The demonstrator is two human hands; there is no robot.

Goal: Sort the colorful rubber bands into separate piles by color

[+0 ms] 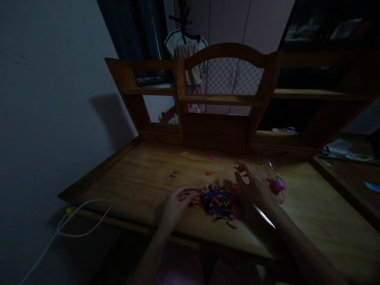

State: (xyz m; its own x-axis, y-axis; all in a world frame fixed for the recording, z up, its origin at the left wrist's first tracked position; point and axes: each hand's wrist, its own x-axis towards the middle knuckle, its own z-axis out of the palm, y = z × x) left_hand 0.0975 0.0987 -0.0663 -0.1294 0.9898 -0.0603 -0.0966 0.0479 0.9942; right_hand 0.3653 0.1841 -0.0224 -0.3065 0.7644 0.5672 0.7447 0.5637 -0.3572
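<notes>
Evidently the work centres on the heaped pile of small coloured bands (219, 202), which sits in the near middle of the wooden desk (133, 174), right between the two hands and within easy reach of both. The left hand (175, 204) rests at the pile's left edge with its fingers bent loosely inward, a position that seems to suit steadying or feeling through the heap; in this dim light I cannot tell whether the fingertips have hold of a band. The right hand (255, 187) is raised just beyond the pile's right side, thumb and forefinger parted, the gap facing left and no band plainly between them; held clear like this, it leaves the heap uncovered. On the far side of the pile lie a red band (208, 173), a blue piece (173, 174) to the left, and, farther back, a yellow band (185, 153) and a pink one (211, 156). They lie well apart from one another, probably so that each colour has its own place. To the right of the right hand, a clear container (268, 168) with a purple lid (278, 184) lies on its side, presumably set there to be out of the way.
</notes>
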